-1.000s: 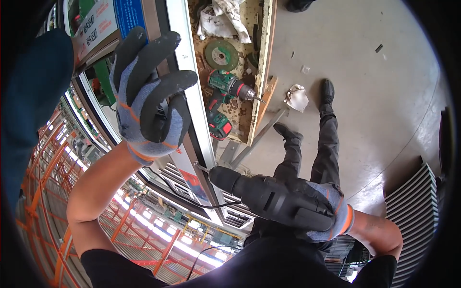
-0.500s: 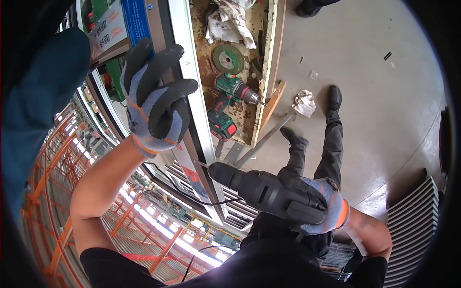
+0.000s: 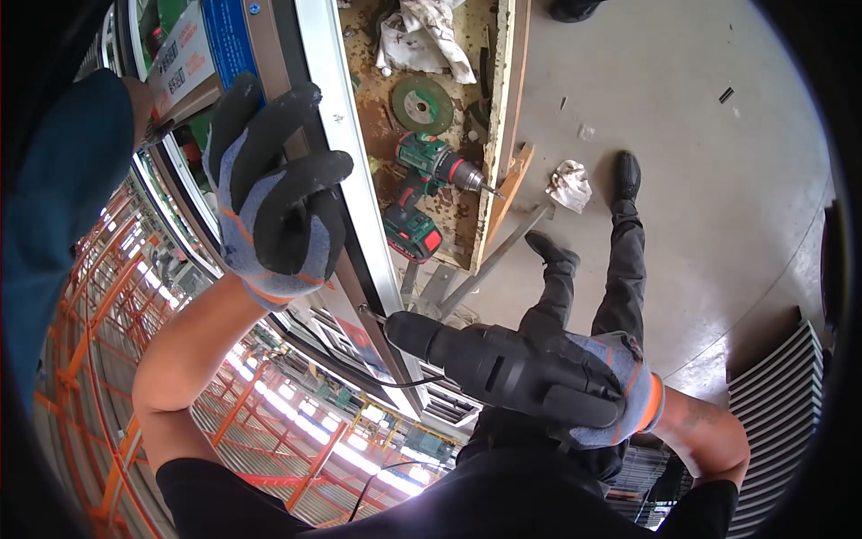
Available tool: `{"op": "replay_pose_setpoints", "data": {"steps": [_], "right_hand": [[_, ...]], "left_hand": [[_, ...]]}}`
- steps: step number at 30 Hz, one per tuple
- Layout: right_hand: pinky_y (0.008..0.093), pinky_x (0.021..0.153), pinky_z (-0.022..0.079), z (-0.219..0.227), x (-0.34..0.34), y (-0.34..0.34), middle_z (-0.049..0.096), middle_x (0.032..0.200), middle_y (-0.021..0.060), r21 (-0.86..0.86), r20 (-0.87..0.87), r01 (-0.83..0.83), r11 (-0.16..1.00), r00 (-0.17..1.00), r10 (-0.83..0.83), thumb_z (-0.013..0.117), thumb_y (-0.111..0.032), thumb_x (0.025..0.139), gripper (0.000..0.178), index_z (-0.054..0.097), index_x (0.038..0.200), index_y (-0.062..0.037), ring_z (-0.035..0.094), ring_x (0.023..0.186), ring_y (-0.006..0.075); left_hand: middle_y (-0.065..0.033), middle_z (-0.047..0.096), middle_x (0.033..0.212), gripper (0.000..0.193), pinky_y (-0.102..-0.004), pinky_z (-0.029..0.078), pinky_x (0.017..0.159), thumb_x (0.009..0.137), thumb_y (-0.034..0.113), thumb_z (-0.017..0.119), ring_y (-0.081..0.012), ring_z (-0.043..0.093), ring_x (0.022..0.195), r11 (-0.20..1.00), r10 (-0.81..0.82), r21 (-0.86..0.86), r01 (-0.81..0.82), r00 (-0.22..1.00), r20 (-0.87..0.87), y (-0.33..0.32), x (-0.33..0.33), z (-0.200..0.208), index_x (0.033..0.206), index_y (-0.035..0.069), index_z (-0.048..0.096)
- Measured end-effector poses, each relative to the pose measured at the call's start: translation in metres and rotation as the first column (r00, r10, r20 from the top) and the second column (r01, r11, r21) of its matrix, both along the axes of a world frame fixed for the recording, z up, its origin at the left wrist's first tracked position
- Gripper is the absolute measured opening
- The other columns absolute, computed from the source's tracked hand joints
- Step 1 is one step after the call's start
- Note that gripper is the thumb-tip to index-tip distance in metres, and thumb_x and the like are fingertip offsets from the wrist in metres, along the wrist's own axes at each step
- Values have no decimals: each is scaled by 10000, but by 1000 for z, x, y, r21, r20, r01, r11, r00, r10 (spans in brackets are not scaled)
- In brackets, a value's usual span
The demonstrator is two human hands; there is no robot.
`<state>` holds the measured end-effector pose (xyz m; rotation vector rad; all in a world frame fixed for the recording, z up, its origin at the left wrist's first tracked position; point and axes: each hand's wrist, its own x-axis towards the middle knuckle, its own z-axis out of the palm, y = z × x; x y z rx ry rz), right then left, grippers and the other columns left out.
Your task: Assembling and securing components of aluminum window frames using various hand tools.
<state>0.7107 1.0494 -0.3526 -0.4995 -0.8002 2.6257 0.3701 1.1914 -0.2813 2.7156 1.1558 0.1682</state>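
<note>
Black casing makes up the body of the corded drill (image 3: 503, 368), which sits low in the middle of the view and points up to the left, its thin metal bit (image 3: 372, 313) reaching the brown strip of a long framed panel (image 3: 334, 99); whether the tip touches the strip or stops just short of it, I cannot tell. The right hand (image 3: 615, 382), in a grey-blue glove with an orange cuff, is wrapped around the rear of that drill, its fingers closed on the casing, though most of them are hidden beneath it. The left hand (image 3: 269, 207), gloved alike with black-coated fingers, lies over the panel above the bit, its upper fingers spread and slightly bent, the lower ones curled more tightly, pinching nothing that I can see. A dark cable (image 3: 409, 384) runs beside the panel near the drill's nose. Just right of the panel's pale edge stands a worn, cream-rimmed tray (image 3: 496, 135), in which a green cordless drill (image 3: 420, 154) lies on its side below a round greenish disc (image 3: 422, 106) and a stained white cloth (image 3: 426, 45). Crumpled white paper (image 3: 569, 186) lies on the grey floor (image 3: 682, 180) near a black shoe (image 3: 626, 180), and at the far left a co-worker's dark blue sleeve (image 3: 76, 153) reaches toward the panel
</note>
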Motion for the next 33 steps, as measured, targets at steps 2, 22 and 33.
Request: {"op": "replay_pose_setpoints", "data": {"steps": [2, 22, 33], "right_hand": [[351, 950, 477, -1, -5, -7, 638, 1183, 123, 78, -9, 84, 993, 996, -84, 819, -244, 727, 840, 385, 1392, 29, 646, 1045, 226], [330, 811, 535, -10, -7, 5, 653, 1079, 98, 304, 99, 38, 952, 993, -71, 765, -294, 774, 612, 544, 1267, -6, 669, 863, 232], [333, 704, 533, -1, -16, 24, 658, 922, 99, 509, 213, -14, 861, 971, -110, 725, -344, 721, 456, 657, 1073, -62, 654, 754, 274]], "left_hand": [[-145, 595, 1290, 269, -517, 310, 1085, 721, 80, 571, -428, 378, 1341, 1000, 3, -11, -3, 1000, -1, 4, -1, 0, 949, 166, 684], [-116, 646, 1213, 136, -564, 324, 1067, 824, 131, 602, -428, 435, 1291, 998, 32, -48, -34, 999, -34, 10, -9, -5, 890, 210, 692], [-133, 647, 1207, 142, -552, 333, 1061, 829, 135, 575, -449, 447, 1274, 1000, 12, -5, -12, 1000, -14, 9, -11, -9, 902, 196, 680]]}}
